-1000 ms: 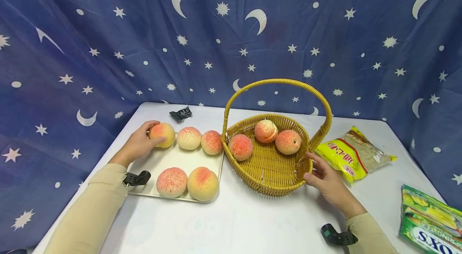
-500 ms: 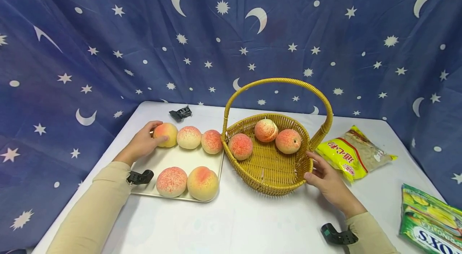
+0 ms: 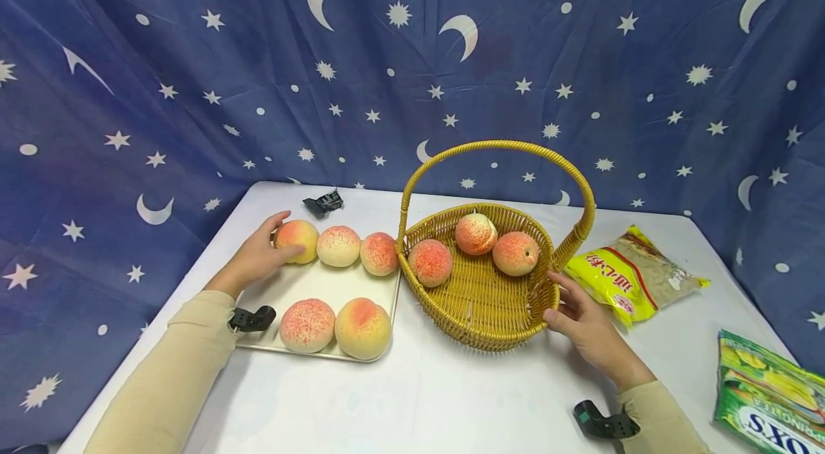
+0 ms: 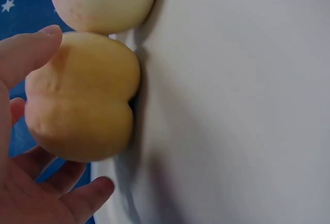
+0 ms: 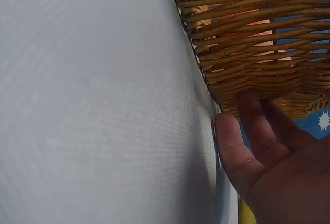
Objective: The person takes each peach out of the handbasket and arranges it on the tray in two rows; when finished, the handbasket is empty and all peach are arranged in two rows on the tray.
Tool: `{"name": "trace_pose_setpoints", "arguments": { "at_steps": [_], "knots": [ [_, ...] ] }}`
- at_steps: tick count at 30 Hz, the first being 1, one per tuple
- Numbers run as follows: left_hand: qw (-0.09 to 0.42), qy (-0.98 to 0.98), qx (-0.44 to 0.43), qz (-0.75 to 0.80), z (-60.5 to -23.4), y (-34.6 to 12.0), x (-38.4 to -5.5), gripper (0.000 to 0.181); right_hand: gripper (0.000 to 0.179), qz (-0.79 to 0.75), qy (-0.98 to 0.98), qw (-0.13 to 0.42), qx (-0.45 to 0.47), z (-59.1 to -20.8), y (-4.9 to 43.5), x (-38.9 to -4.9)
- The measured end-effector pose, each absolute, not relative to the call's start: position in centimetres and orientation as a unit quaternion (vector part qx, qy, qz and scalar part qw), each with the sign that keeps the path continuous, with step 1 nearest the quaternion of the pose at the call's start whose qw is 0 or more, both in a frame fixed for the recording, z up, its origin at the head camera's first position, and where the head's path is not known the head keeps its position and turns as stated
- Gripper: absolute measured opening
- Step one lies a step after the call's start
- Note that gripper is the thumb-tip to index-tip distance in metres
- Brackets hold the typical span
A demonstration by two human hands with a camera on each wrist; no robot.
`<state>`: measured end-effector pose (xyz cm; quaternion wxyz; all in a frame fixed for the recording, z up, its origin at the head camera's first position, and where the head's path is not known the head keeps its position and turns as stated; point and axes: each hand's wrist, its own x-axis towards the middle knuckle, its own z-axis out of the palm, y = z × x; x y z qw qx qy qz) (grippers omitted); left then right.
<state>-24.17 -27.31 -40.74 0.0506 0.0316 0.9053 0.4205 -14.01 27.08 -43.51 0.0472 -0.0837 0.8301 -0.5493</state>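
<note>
My left hand (image 3: 261, 253) is around a yellow-orange peach (image 3: 299, 240) at the back left of a cream tray (image 3: 283, 296). In the left wrist view the thumb reaches over this peach (image 4: 82, 97), while the lower fingers stand spread and apart from it. Right beside it sit a pale speckled peach (image 3: 338, 246) and a redder one (image 3: 379, 254). My right hand (image 3: 589, 325) rests against the right side of a wicker basket (image 3: 477, 318). Its fingers touch the woven wall (image 5: 258, 53) in the right wrist view. Three peaches lie inside the basket, including a red one (image 3: 430, 263).
At the tray's front are a speckled peach (image 3: 307, 326) and a larger yellow one (image 3: 363, 329). A tall handle (image 3: 496, 145) arches over the basket. To the right lie a yellow food bag (image 3: 634, 275) and a green packet (image 3: 767, 397); a black wrapper (image 3: 324, 203) lies behind the tray.
The left hand has moved slightly right with the yellow-orange peach, bringing it up beside the pale speckled one, and its fingers have loosened. The right hand and basket stay put.
</note>
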Motion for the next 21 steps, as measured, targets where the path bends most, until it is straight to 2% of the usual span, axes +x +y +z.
{"name": "trace_pose_setpoints", "arguments": {
  "at_steps": [7, 13, 21],
  "knots": [
    [0.011, 0.934, 0.051, 0.353, -38.5, -26.6, -23.6, 0.078, 0.068, -0.548, 0.831, 0.048, -0.082, -43.4, 27.0, -14.0],
    [-0.013, 0.927, 0.074, 0.367, -36.7, -24.7, -22.5, 0.075, 0.068, -0.547, 0.832, 0.051, -0.077, -43.2, 26.9, -13.9],
    [-0.008, 0.909, 0.106, 0.403, -35.3, -21.2, -20.9, 0.073, 0.068, -0.548, 0.831, 0.053, -0.079, -43.3, 26.8, -13.8]
  ]
}}
